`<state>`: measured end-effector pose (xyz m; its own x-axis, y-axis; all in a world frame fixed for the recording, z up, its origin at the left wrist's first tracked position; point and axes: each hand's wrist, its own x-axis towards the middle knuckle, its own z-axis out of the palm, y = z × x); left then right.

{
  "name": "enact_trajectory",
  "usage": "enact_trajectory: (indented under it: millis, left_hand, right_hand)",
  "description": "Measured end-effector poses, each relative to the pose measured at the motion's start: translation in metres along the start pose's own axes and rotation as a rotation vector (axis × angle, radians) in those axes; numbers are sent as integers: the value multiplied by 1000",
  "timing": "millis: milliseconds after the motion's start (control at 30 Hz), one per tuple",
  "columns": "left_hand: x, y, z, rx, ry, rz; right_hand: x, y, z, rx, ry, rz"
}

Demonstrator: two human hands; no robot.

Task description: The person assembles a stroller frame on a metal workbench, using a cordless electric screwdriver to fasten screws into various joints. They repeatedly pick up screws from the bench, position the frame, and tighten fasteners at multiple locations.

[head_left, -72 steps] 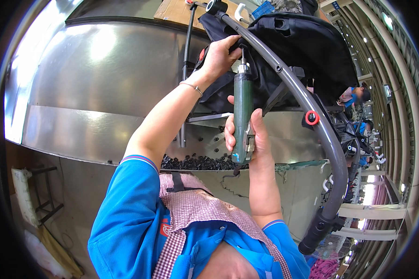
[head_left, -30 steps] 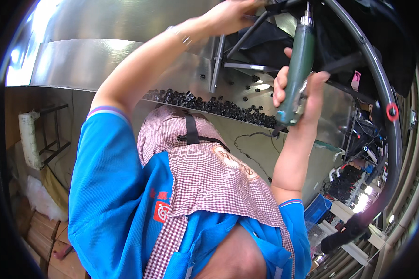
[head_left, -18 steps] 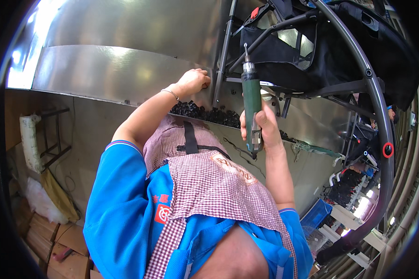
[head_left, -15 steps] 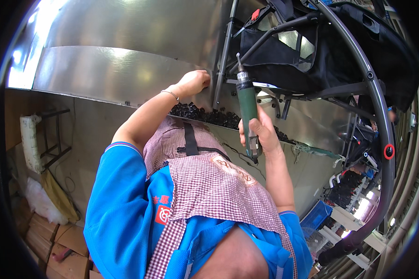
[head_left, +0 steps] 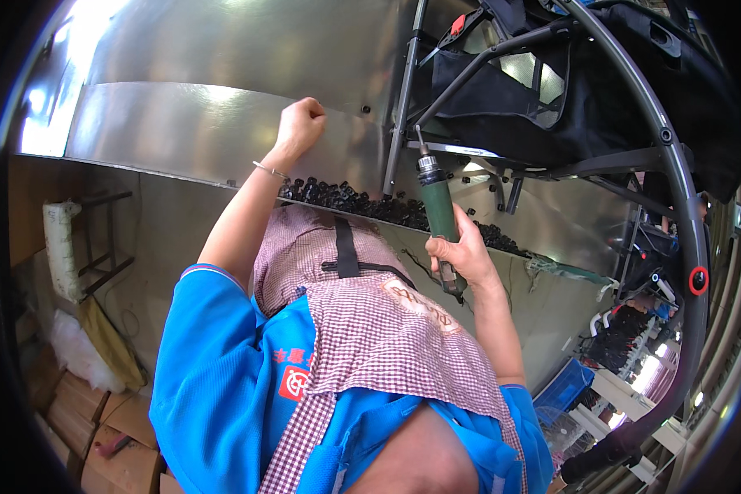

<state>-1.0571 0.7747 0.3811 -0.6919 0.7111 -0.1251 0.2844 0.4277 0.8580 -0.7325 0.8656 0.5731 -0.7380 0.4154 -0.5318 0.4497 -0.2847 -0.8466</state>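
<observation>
My left hand [head_left: 302, 125] is closed in a fist above the shiny metal tabletop [head_left: 198, 140]; whatever its fingers may hold is hidden. A small black piece [head_left: 365, 109] lies on the metal to the right of that fist. In my right hand [head_left: 468, 253] is a green power screwdriver [head_left: 440, 212], its bit pointing up and away from me, beside the lower tube of a dark metal frame [head_left: 398, 123]. Many small black plastic parts [head_left: 337, 196] lie heaped along the near edge of the tabletop, between and below my hands.
The frame carries black fabric [head_left: 494, 90] and a long curved tube [head_left: 675, 173] that arcs down the right side. Cardboard boxes [head_left: 123, 469] stand on the floor at lower left. A blue bin [head_left: 564, 387] sits at lower right, near white shelving [head_left: 622, 395].
My left fist has moved left and slightly farther away. A small black piece now shows on the metal where it was. The screwdriver has dropped a little, still in my right hand.
</observation>
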Motion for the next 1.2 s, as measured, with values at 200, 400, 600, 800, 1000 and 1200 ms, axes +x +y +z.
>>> enact_trajectory:
  millis: [200, 400, 600, 800, 1000, 1200]
  left_hand:
    - [51, -34, 18, 542, 72, 359]
    - [44, 42, -16, 294, -768, 26]
    - [48, 30, 49, 167, -196, 423]
    - [49, 19, 64, 362, -122, 352]
    - [38, 13, 60, 416, -107, 339]
    - [28, 9, 52, 471, -127, 518]
  right_hand:
    - [-1, 2, 3, 14, 10, 53]
    - [-6, 10, 2, 53, 39, 66]
    - [-5, 7, 8, 93, 44, 74]
    - [2, 8, 9, 31, 53, 44]
    - [17, 14, 11, -146, 36, -62]
    - [19, 10, 11, -147, 54, 2]
